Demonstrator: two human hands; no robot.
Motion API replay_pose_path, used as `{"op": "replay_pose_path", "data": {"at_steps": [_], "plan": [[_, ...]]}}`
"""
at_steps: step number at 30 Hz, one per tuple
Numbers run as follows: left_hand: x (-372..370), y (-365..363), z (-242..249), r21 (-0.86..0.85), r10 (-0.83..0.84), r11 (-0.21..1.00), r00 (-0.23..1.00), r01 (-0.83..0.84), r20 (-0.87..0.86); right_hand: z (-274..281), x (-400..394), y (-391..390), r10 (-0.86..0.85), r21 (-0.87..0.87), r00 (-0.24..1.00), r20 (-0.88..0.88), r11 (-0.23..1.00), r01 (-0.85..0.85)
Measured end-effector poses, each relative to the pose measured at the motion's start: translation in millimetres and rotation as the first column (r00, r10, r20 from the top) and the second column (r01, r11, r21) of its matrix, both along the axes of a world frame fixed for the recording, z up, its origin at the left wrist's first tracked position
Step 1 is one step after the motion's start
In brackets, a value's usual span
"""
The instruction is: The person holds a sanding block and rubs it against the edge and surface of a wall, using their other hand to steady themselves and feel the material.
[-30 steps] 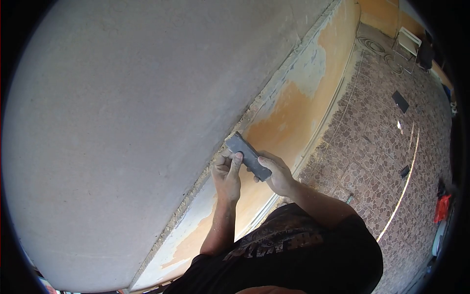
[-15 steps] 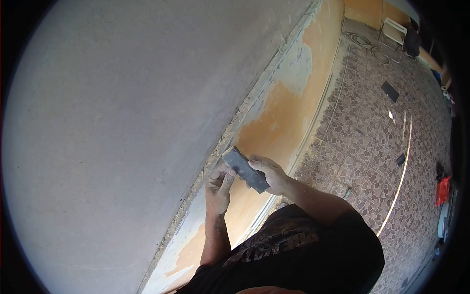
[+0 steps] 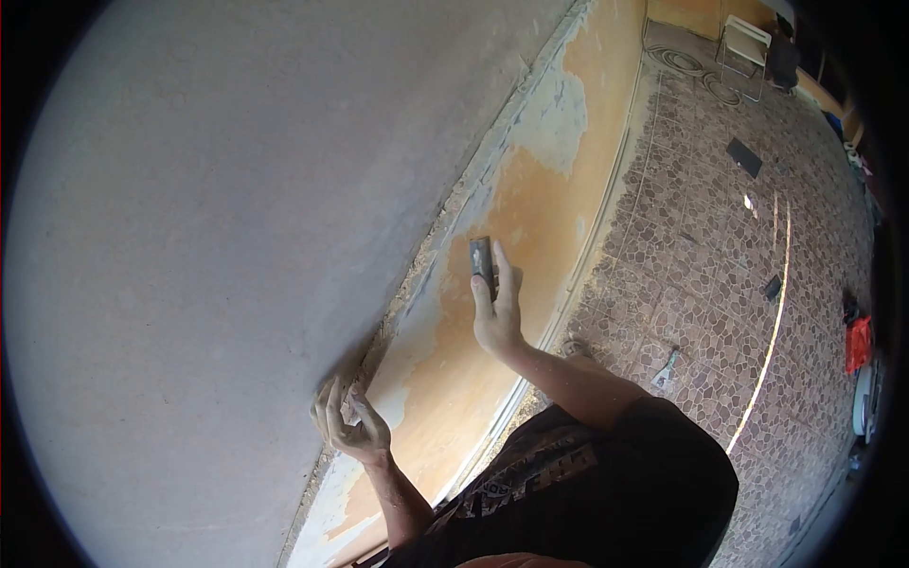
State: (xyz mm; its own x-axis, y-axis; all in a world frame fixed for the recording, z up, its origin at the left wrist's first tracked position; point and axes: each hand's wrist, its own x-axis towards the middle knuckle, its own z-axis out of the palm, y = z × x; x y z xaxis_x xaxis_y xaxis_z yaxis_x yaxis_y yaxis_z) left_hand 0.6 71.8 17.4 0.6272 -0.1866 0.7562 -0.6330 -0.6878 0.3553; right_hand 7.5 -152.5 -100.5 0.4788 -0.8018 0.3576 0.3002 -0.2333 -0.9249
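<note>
My right hand (image 3: 497, 317) is wrapped round a dark grey sanding block (image 3: 481, 256), thumb on one side and fingers on the other. The block is held in front of the orange, patchily peeled lower band of wall (image 3: 521, 213), its narrow face towards me. Lower left, my left hand (image 3: 352, 424) is off the block, its dusty fingers apart and loosely curled. Those fingertips are right by the rough edge (image 3: 417, 270) where the grey wall surface (image 3: 208, 237) meets the lower band.
A scraper (image 3: 666, 369) lies on the patterned tile floor (image 3: 663, 256), near my foot (image 3: 576, 348). Farther off are a dark flat sheet (image 3: 744, 157), a small dark block (image 3: 773, 288), coiled hose (image 3: 677, 61), a white folding chair (image 3: 748, 38) and a red bag (image 3: 858, 345).
My left hand has let go of the block and moved down and left to the wall edge. My right hand has turned the block more upright and raised it slightly.
</note>
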Motion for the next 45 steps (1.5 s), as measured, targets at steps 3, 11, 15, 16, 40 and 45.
{"op": "replay_pose_path", "data": {"at_steps": [3,11,15,16,40,45], "plan": [[-0.1,24.3,-4.8,0.058,0.19,0.975,0.938,-0.215,0.291,-12.1,2.0,50.0,0.151,-0.111,0.988,-0.024,0.982,-0.152],[0.1,53.4,3.1,0.052,0.456,0.841,0.756,-0.539,0.469,27.4,126.4,-133.5,-0.349,0.31,0.936,0.046,0.896,0.318],[12.6,28.6,-0.1,0.109,0.422,0.841,0.768,-0.53,0.481,32.6,140.4,-189.9,-0.362,0.195,0.916,0.174,0.924,0.329],[18.6,17.1,-0.5,0.112,0.409,0.844,0.763,-0.525,0.5,32.1,133.9,-171.5,-0.403,0.006,0.894,0.197,0.912,0.41],[58.1,-70.0,7.6,0.725,-0.007,0.682,0.99,-0.099,0.142,-93.4,91.4,-89.1,-0.212,-0.109,0.976,0.055,0.97,0.216],[59.3,-84.2,0.8,0.788,0.015,0.583,0.972,-0.2,0.236,-154.9,105.9,-112.9,-0.039,0.625,0.868,-0.494,0.679,0.386]]}}
